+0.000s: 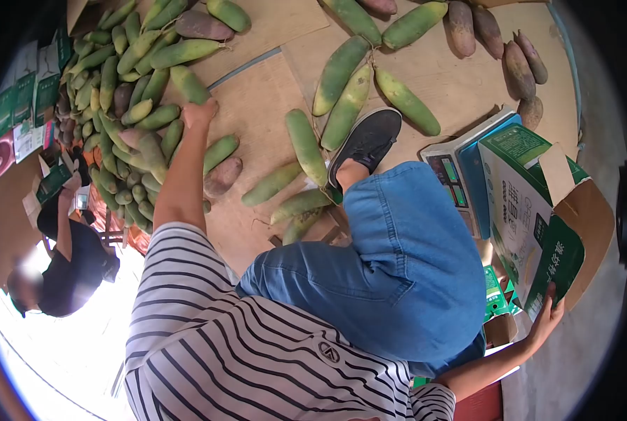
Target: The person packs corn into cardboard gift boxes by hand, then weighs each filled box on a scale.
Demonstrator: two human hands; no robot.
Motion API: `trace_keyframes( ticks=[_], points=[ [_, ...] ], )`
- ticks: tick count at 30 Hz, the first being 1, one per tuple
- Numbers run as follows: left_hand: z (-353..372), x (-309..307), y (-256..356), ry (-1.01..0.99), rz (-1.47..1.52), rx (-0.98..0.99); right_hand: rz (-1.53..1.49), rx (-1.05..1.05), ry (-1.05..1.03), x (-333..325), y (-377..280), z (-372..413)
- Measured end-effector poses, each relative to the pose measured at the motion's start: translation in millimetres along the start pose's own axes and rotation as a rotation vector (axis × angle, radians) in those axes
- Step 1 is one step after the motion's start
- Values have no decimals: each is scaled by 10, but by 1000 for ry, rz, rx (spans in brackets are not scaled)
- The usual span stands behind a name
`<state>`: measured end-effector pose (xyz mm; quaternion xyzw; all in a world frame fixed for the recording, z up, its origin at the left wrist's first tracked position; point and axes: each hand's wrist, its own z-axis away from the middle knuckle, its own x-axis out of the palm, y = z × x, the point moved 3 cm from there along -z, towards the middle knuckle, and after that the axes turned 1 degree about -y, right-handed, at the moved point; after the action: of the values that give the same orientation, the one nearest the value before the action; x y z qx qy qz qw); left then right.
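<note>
My left hand [200,112] reaches to the edge of the heap and is closed round the lower end of a green radish [188,84]. Part of its fingers is hidden behind the hand. At the right, my right hand [549,316] grips the edge of a green and white carton [520,203] with its flaps up. The carton stands on or against a blue scale [471,158] with a lit display; the exact contact is hidden. Its inside is out of sight. Around my left hand lie many green radishes [162,116] and some purplish ones [205,24].
Spread cardboard [257,84] covers the floor. Several radishes lie fanned near my shoe [370,140], and purplish radishes [518,70] lie beyond the scale. Another person [75,274] is at the left, by the heap. More green packaging [499,291] sits under the carton.
</note>
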<state>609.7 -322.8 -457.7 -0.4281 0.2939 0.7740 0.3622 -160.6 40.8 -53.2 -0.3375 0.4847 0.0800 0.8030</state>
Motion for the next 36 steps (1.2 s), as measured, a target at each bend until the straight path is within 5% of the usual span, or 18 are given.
trace_keyframes(
  ticks=[3,7,10,14,16,18,21,30,33,36],
  points=[
    [703,26,313,-100,20,79,-5,-60,3,1,23,-14],
    [1720,155,783,-338,82,853,-28,-39,-13,-5,21,-28],
    [1722,-186,1218,-429,-28,863,-44,-14,-21,-14,50,-67],
    [669,-458,1637,237,-175,905,-50,16,12,37,-47,-20],
    [437,-602,1891,277,-508,782,-32,17,18,20,-41,-29],
    [-125,-463,1766,292,-818,671,-1,8,7,-14,-6,-52],
    [-417,-476,1618,229,-861,531,-33,19,5,-3,-23,-57],
    [-373,-463,1491,225,-1168,899,-14,50,-24,-53,42,-159],
    [-419,-337,1534,168,-1096,774,-13,48,-38,-46,3,-153],
    [-379,-339,1658,30,-1058,849,-76,39,-35,-3,-21,-137]
  ],
)
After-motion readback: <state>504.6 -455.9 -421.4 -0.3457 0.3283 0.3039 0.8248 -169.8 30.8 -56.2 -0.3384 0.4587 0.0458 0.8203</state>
